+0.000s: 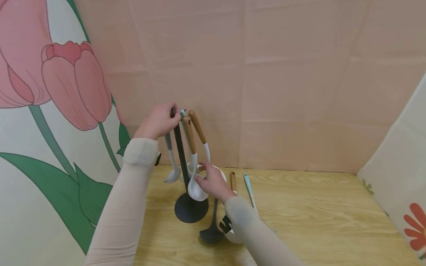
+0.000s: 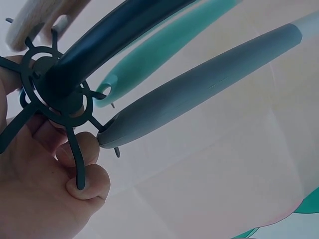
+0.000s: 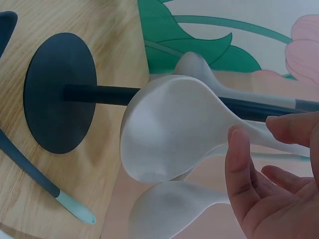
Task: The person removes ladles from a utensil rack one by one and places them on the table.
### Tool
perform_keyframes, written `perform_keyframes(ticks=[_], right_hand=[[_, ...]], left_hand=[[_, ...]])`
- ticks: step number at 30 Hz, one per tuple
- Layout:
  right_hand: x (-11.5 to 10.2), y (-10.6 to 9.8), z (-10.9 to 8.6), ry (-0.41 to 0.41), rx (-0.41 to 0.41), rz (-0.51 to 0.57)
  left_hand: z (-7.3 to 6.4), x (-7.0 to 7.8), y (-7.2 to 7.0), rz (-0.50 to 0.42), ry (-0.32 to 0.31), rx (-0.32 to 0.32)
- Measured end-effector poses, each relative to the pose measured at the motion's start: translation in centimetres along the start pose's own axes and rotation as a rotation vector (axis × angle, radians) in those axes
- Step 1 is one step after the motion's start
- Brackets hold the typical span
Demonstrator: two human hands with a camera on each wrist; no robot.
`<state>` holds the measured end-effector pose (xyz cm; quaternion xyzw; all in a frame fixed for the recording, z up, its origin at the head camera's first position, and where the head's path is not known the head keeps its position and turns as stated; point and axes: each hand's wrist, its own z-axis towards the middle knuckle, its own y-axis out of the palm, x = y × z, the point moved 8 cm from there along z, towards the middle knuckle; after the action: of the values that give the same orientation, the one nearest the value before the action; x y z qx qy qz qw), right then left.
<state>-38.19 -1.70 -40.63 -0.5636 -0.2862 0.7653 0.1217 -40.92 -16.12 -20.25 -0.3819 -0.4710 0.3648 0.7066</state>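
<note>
A black utensil stand point(image 1: 191, 211) stands tilted at the back left of the table. My left hand point(image 1: 160, 120) holds its top, fingers curled around the hook ring point(image 2: 82, 109). From the hooks hang a grey-handled utensil point(image 2: 204, 84), a mint-handled one point(image 2: 164, 52) and a white ladle point(image 1: 197, 191) with a wooden handle. Another wooden-handled white utensil point(image 1: 198, 126) hangs behind that ladle. My right hand point(image 3: 274, 194) is at the ladle's neck, thumb and fingers spread apart around it. Whether the fingertips touch the neck I cannot tell.
On the table to the right of the stand lie a black ladle point(image 1: 212, 234), a mint-handled utensil point(image 1: 249, 188) and a wooden-handled one point(image 1: 233, 181), partly behind my right forearm. A pink-covered wall point(image 1: 289, 92) rises along the table's back edge, with a tulip-printed wall point(image 1: 62, 150) at left.
</note>
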Motion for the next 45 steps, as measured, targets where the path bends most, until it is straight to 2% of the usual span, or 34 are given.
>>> perform_keyframes(ticks=[7, 16, 20, 24, 30, 39, 45], right_hand=[[0.1, 0.6, 0.4, -0.027, -0.006, 0.020], [0.1, 1.6, 0.4, -0.032, -0.076, 0.149], [0.0, 1.8, 0.4, -0.013, -0.086, 0.180], [-0.2, 1.8, 0.4, -0.036, -0.083, 0.199], [-0.8, 1.8, 0.2, -0.103, -0.086, 0.151], [-1.2, 1.6, -0.1, -0.186, -0.047, 0.063], [-1.4, 1.3, -0.4, -0.204, -0.010, 0.085]], left_hand=[[0.3, -0.2, 0.1, -0.003, -0.001, -0.005], [0.3, -0.3, 0.1, -0.001, -0.005, -0.006], [0.3, -0.2, 0.2, -0.003, 0.000, 0.000], [0.3, -0.2, 0.2, -0.004, -0.002, 0.003], [0.3, -0.1, 0.2, 0.002, -0.003, 0.006], [0.3, 0.2, 0.1, 0.019, 0.001, 0.008], [0.2, 0.4, 0.0, 0.014, 0.013, 0.007]])
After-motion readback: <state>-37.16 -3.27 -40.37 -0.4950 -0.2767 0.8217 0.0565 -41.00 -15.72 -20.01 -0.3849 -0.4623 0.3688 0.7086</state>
